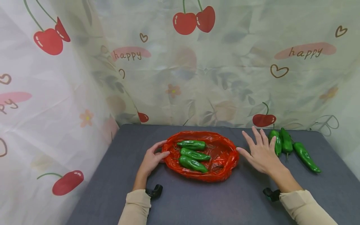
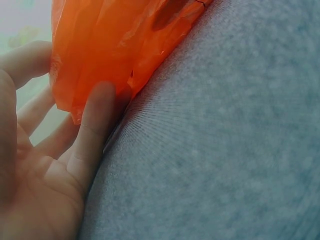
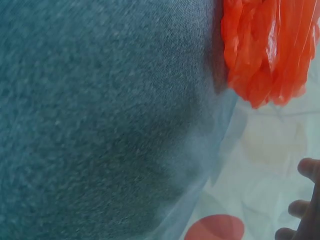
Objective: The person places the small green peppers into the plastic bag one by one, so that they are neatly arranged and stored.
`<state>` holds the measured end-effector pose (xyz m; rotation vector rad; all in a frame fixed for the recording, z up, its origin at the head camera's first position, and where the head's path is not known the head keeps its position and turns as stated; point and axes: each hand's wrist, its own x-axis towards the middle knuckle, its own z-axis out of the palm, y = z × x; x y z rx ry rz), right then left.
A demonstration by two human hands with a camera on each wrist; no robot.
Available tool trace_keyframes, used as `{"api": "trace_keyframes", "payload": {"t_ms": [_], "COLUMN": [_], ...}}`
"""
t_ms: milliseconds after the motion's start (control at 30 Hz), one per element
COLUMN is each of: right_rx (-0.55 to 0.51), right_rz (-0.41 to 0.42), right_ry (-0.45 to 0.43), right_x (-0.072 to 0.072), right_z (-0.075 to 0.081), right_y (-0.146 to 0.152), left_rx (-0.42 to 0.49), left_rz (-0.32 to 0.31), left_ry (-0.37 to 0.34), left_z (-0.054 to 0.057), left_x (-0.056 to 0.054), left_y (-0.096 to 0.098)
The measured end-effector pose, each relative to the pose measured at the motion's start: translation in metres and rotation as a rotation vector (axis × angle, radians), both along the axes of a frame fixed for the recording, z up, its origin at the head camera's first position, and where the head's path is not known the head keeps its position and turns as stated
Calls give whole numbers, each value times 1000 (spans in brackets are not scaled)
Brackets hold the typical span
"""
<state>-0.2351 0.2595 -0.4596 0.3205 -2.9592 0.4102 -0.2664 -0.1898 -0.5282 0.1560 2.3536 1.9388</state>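
A red plastic bag (image 1: 197, 177), its rim spread wide, lies on the table with three green peppers inside: one at the back (image 1: 192, 144), one in the middle (image 1: 195, 154) and one in front (image 1: 192, 163). At the bag's left end my left hand (image 1: 152, 160) holds the rim, thumb on top and fingers around the outside. The left wrist view shows those fingers against the red plastic (image 2: 100, 50). My right hand (image 1: 262, 156) is raised, fingers spread and holding nothing, between the bag and several more green peppers. Its thumb tip is close to the bag's right edge; touching, I cannot tell.
Three loose green peppers lie at the back right, the left one (image 1: 277, 145) partly behind my right hand, another (image 1: 287, 142) beside it, the third (image 1: 306, 157) slanting forward. A printed curtain (image 1: 202, 78) borders the grey table (image 1: 197, 200).
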Motion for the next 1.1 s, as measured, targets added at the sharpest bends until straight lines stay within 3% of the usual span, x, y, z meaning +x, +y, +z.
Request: {"api": "trace_keyframes", "payload": {"t_ms": [433,1100], "right_rx": [-8,13], "right_rz": [-59,-101], "right_ry": [-4,19], "right_x": [3,-8], "right_z": [-8,-17], "right_y": [19,59], "left_rx": [-2,2], "left_rz": [-12,-9], "left_ry": [0,6], "left_z": [0,-1], "left_x": [-1,-1], "left_y": [0,0]}}
